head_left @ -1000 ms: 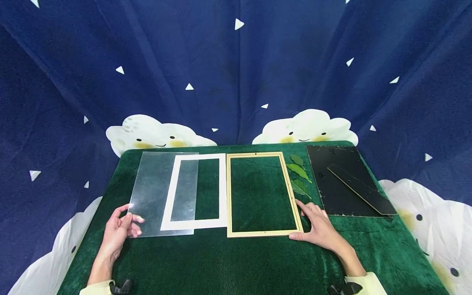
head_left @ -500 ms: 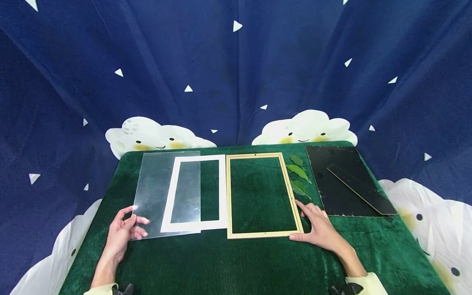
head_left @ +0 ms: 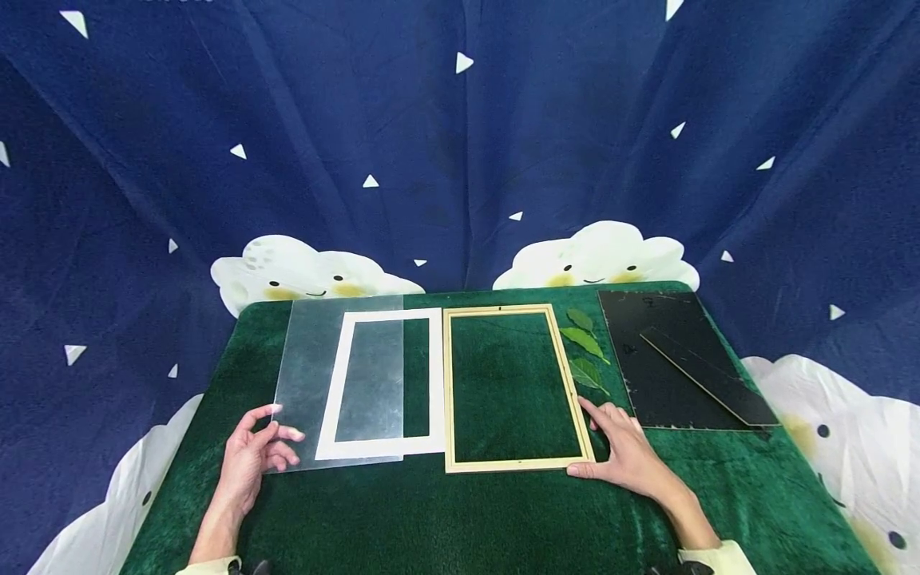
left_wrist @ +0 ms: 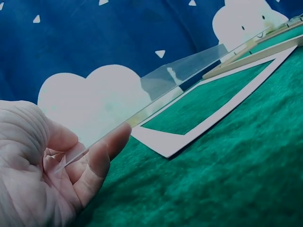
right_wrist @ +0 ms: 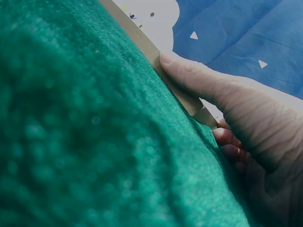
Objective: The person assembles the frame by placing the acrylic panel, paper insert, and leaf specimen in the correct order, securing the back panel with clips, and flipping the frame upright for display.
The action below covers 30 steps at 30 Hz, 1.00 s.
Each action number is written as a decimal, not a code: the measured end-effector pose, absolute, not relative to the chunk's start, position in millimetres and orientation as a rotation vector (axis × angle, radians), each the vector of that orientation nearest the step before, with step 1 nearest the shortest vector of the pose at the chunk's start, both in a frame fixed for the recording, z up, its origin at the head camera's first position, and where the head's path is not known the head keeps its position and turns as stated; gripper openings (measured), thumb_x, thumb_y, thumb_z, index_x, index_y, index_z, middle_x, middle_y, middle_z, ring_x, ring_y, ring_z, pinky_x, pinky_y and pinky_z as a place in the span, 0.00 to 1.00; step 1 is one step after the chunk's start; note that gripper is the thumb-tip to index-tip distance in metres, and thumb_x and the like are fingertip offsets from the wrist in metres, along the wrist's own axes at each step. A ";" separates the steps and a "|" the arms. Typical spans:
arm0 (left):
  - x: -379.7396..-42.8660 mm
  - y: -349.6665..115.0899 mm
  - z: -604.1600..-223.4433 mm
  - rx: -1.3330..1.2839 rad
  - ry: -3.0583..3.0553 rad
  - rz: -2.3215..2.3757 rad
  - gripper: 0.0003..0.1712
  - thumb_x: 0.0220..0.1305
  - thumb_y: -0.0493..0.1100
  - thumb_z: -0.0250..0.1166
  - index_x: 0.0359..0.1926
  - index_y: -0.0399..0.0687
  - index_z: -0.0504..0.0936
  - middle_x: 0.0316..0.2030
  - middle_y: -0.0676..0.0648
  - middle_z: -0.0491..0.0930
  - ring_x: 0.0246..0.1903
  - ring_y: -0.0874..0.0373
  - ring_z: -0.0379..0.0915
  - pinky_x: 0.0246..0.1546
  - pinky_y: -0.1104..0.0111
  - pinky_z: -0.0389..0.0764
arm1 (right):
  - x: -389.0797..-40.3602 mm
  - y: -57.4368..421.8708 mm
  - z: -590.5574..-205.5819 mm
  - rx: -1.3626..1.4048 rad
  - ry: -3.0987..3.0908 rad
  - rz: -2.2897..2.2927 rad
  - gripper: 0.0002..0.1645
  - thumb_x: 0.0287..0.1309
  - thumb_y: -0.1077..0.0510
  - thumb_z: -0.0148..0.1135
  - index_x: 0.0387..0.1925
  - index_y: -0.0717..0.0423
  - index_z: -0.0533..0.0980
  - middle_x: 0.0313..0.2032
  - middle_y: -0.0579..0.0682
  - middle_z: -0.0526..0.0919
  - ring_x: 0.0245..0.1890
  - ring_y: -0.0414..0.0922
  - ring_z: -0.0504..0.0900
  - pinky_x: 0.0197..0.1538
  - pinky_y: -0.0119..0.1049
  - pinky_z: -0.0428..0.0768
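The left hand (head_left: pixel 247 463) pinches the left edge of a clear rectangular sheet (head_left: pixel 302 367). In the left wrist view the sheet (left_wrist: pixel 189 66) slants up off the table, its edge between thumb and fingers. It overlaps a white mat (head_left: pixel 435 383) with a rectangular opening, which lies beneath it on the green cloth. Right of the mat, a light wooden picture frame (head_left: pixel 503 465) lies flat, with only cloth showing through it. The right hand (head_left: pixel 628 455) holds its near right corner, thumb on the front side and fingers along the right side; the thumb (right_wrist: pixel 187 73) shows pressed there in the right wrist view.
Several green leaves (head_left: pixel 584 341) lie in a column just right of the frame. Farther right is a black backing board (head_left: pixel 640 399) with its stand leg (head_left: pixel 707 387) on top. A blue curtain (head_left: pixel 460 144) with clouds hangs behind the green-covered table (head_left: pixel 402 527).
My left hand has moved right with the clear sheet, which now covers more of the mat's opening and stands higher. The right hand keeps its hold on the picture frame.
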<state>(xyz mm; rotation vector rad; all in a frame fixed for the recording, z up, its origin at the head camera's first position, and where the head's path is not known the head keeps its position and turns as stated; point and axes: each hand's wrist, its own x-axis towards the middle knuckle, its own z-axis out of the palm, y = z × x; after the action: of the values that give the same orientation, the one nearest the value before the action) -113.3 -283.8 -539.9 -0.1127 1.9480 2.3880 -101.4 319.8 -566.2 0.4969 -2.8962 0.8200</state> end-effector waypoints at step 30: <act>-123.9 -243.4 -539.0 -0.193 1.969 2.246 0.12 0.82 0.36 0.49 0.61 0.43 0.64 0.31 0.47 0.91 0.20 0.59 0.85 0.20 0.74 0.81 | -101.5 320.2 -566.2 0.496 -2.896 0.832 0.69 0.40 0.26 0.81 0.79 0.50 0.63 0.37 0.39 0.66 0.36 0.37 0.58 0.39 0.39 0.54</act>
<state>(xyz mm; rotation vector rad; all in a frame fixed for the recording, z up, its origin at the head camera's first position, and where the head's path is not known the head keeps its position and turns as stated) -123.9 -243.4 -539.0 -0.1929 1.9693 2.2459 -101.5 320.2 -566.2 0.4960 -2.8961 0.8324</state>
